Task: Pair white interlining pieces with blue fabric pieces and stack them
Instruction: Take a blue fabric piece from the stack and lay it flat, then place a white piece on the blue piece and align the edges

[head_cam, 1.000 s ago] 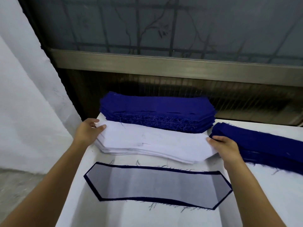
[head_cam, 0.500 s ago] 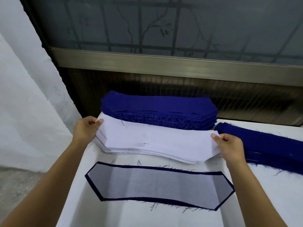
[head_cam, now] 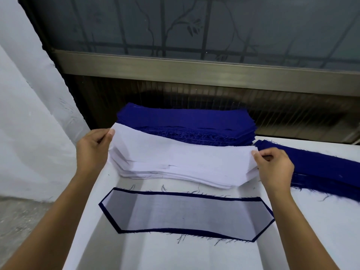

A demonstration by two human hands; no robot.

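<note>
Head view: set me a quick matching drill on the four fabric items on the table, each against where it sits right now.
Things
1. top white interlining piece
2. far blue stack
3. right blue stack
4. white-on-blue pair

Places
A. flat on the table, nearest the person
B. pinched at its ends by the left hand and right hand
C. at the back, below the window
D. along the table's right side

Pairs: 1-B, 2-C, 3-D, 4-A
</note>
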